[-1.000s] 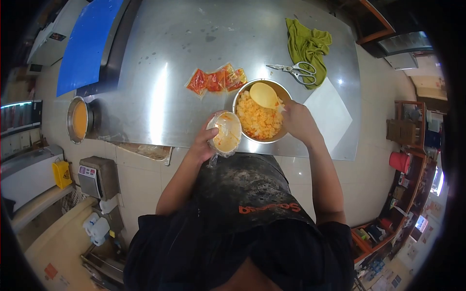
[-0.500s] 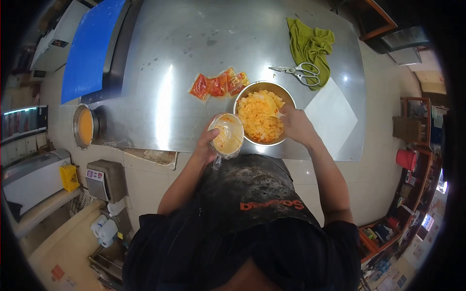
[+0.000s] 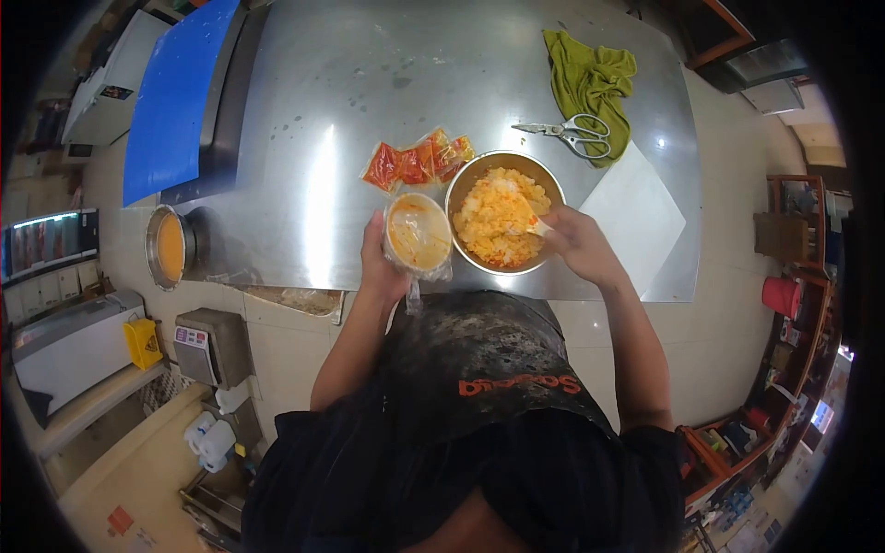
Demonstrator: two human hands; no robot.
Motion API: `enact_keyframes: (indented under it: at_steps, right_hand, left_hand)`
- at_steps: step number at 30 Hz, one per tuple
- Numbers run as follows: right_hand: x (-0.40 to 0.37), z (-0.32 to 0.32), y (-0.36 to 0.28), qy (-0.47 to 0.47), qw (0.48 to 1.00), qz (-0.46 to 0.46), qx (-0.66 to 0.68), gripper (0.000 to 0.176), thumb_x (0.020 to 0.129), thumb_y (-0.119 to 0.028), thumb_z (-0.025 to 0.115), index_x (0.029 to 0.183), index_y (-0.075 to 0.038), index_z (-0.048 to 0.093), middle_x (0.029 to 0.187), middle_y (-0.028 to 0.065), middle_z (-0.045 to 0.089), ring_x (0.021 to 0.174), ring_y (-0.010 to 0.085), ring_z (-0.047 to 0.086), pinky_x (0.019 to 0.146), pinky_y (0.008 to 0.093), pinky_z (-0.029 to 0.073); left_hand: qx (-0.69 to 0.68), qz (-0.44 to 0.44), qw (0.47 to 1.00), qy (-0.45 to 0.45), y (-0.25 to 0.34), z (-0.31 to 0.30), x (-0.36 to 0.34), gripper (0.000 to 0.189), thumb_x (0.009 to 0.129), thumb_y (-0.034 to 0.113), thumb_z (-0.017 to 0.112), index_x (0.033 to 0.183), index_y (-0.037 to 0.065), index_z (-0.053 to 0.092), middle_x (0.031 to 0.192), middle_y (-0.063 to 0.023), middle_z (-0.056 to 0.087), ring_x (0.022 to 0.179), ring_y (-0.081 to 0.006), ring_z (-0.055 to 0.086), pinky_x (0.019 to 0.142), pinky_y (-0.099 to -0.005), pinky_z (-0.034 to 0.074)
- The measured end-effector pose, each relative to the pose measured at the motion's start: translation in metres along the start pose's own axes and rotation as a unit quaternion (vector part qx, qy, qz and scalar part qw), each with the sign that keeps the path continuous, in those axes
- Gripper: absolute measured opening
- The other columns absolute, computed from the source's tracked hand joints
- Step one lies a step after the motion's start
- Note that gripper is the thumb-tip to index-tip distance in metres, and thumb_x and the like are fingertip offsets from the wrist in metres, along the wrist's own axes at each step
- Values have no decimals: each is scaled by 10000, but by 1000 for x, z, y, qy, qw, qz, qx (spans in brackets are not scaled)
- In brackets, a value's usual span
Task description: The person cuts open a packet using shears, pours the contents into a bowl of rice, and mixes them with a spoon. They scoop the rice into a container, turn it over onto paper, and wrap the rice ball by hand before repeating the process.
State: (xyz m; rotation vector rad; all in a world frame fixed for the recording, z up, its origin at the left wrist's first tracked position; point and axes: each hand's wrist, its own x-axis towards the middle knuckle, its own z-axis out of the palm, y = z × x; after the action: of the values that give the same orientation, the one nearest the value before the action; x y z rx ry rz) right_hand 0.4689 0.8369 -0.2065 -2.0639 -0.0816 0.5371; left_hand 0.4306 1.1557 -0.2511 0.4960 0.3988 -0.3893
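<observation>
My left hand (image 3: 380,263) is closed around a small round bowl (image 3: 419,241) with clear plastic film about it; its inside is smeared with orange sauce. It is tilted beside the rim of a metal bowl (image 3: 553,177) on the table. That bowl holds orange-yellow rice (image 3: 493,198) with paler clumps and redder bits. My right hand (image 3: 583,245) grips a pale spoon (image 3: 538,227) whose head is in the rice. Left of the metal bowl lie red sauce packets (image 3: 415,164) in clear plastic.
Behind the bowl on the steel table (image 3: 369,55) are scissors (image 3: 576,135) and a green cloth (image 3: 595,83). A white sheet (image 3: 636,217) lies to the right. A blue board (image 3: 175,101) and a pot of orange liquid (image 3: 170,247) are on the left.
The small bowl has moved slightly up and left, and my left thumb has shifted from inside its rim to the outer side. My right hand has moved a little right, showing more of the spoon.
</observation>
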Motion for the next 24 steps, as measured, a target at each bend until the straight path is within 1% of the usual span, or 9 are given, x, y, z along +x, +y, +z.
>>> enact_keyframes:
  at_steps: [3, 8, 9, 12, 14, 15, 18, 21, 24]
  right_hand:
    - [-17, -26, -25, 16, 999, 18, -38, 184, 896, -90, 610, 1050, 11, 602, 966, 176, 672, 883, 267, 670, 784, 361, 510]
    - [-39, -56, -67, 58, 993, -21, -97, 184, 902, -110, 627, 1051, -3, 612, 996, 165, 693, 913, 299, 691, 792, 367, 521]
    - [-43, -56, -77, 61, 984, -75, -152, 176, 909, -89, 590, 1062, -4, 599, 927, 125, 697, 839, 291, 674, 728, 378, 514]
    - [-52, -21, -96, 41, 889, -59, -453, 265, 875, -88, 562, 1129, -18, 584, 873, 111, 661, 776, 291, 643, 649, 400, 505]
    - [-69, 21, -103, 86, 805, -158, -566, 347, 832, -97, 546, 1168, -14, 560, 833, 91, 595, 733, 252, 603, 573, 389, 478]
    - [-76, 26, -107, 56, 788, -171, -589, 345, 814, -93, 562, 1145, 3, 565, 855, 83, 572, 747, 224, 588, 559, 354, 475]
    - [-80, 9, -114, 74, 832, -155, -528, 363, 806, -97, 565, 1159, -9, 573, 835, 62, 564, 727, 218, 587, 540, 351, 472]
    - [-84, 16, -118, 51, 823, -206, -527, 377, 779, -76, 577, 1152, -27, 584, 823, 55, 563, 682, 229, 593, 525, 356, 471]
    - [-81, 4, -129, 66, 852, -175, -489, 337, 766, -80, 578, 1097, -23, 570, 768, 95, 608, 604, 265, 624, 479, 387, 478]
  left_hand:
    - [129, 85, 987, 43, 5, 43, 11, 489, 961, 405, 518, 1302, 55, 497, 1233, -104, 585, 1141, -229, 587, 972, -416, 489]
    - [93, 40, 995, -3, -12, 88, 36, 469, 957, 399, 531, 1278, 57, 518, 1188, -99, 607, 1119, -227, 596, 991, -403, 473]
    - [60, 13, 998, -11, -18, 95, 39, 478, 954, 407, 533, 1276, 54, 520, 1199, -104, 608, 1125, -237, 594, 999, -407, 467]
    - [-15, -41, 999, -19, -38, 113, 44, 543, 941, 470, 493, 1270, 39, 529, 1243, -144, 602, 1158, -292, 580, 1012, -453, 455]
    - [-72, -68, 994, -42, -43, 116, 44, 562, 936, 488, 472, 1270, 40, 532, 1251, -156, 596, 1164, -309, 575, 1008, -471, 457]
    - [-76, -72, 993, -45, -42, 116, 41, 558, 933, 490, 472, 1262, 44, 539, 1243, -153, 596, 1156, -309, 576, 1005, -469, 458]
    - [-85, -73, 992, -56, -32, 112, 38, 555, 923, 499, 473, 1246, 55, 555, 1227, -149, 595, 1140, -314, 575, 995, -470, 463]
    - [-88, -75, 992, -40, -26, 102, 35, 575, 917, 517, 472, 1255, 58, 550, 1228, -149, 594, 1141, -325, 570, 988, -495, 464]
    - [-89, -85, 992, -30, -18, 97, 37, 595, 919, 533, 463, 1277, 65, 538, 1233, -143, 595, 1147, -321, 570, 976, -537, 467]
